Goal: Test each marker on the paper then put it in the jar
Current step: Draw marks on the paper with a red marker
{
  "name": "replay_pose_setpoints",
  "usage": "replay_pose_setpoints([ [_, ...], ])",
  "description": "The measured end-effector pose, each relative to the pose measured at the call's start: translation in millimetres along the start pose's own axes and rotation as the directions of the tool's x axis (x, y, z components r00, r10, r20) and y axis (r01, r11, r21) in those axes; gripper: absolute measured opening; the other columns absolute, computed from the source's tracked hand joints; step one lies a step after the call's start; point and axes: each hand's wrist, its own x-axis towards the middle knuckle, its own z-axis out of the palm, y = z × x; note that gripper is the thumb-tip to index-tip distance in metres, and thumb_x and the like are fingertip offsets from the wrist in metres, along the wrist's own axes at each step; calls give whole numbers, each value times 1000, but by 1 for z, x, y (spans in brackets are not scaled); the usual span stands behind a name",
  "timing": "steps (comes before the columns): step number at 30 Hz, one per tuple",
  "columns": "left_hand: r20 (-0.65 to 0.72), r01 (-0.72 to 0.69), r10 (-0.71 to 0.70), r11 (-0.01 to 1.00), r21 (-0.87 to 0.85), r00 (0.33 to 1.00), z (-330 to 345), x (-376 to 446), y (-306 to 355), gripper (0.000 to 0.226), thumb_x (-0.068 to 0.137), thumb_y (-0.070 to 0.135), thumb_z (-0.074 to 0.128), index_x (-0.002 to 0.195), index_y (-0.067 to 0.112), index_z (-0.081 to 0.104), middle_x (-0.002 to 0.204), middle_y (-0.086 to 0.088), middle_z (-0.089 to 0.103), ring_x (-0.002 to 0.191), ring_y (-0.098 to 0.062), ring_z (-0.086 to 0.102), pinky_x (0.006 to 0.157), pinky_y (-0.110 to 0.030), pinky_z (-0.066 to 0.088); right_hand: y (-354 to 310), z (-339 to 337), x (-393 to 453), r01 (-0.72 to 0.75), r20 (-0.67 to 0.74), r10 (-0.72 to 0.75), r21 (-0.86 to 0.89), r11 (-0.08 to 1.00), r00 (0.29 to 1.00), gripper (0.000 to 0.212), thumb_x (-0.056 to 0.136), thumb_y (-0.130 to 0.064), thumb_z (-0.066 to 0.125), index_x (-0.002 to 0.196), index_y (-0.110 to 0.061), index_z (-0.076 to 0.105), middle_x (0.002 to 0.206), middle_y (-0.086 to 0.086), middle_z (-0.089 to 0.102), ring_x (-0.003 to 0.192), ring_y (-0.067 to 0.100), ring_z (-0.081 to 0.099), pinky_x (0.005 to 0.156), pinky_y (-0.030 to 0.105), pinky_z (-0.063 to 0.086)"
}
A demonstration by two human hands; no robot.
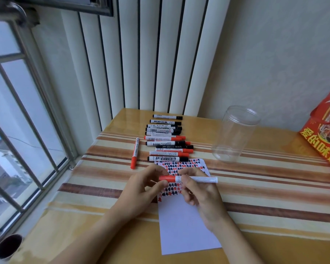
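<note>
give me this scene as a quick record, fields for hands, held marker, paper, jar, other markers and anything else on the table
left hand: pinches the red cap end of the held marker
right hand: grips the marker's white barrel
held marker: red, level above the paper, cap on
paper: white sheet, far half covered in red and black test marks, near half blank
jar: clear, upright, lidless, nothing inside
row of markers: red and black, capped, lying beyond the paper
lone marker: red, left of the row
bag: red, at the table's right edge
</note>
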Motion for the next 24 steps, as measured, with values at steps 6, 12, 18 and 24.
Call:
replay_pose_setpoints([
  [6,13,-125,127,944,305,992,-8,3,-9,18,102,26,59,117,25,68,101,15,67,92,-9,64,77,-26,50,-5,-12,3,-119,-2,120,106,987,993,25,90,-36,65,96,-13,72,87,22,69,60,26,60,50,27,42],
  [12,139,-212,165,851,481,976,-17,5,-24,39,105,39,40,125,16,64,112,5,62,99,-11,58,85,-22,45,-7,-28,3,7,49,12,-372,928,999,18,94,-8,73,103,-21,81,100,-3,75,69,24,70,58,30,51],
  [18,165,-230,168,824,517,972,-14,6,-27,37,103,36,40,119,12,64,109,0,62,97,-16,55,82,-13,35,2,-23,2,162,105,-124,-597,786,987,19,87,-13,80,96,-25,68,95,-7,72,92,14,68,85,30,52],
  [24,109,-227,199,820,526,974,-12,4,-21,37,101,33,46,114,9,70,99,-1,67,88,-20,60,74,-25,44,4,-20,0,165,73,-150,-570,805,986,16,87,-13,80,91,-21,67,91,-4,72,85,12,67,79,26,52],
])
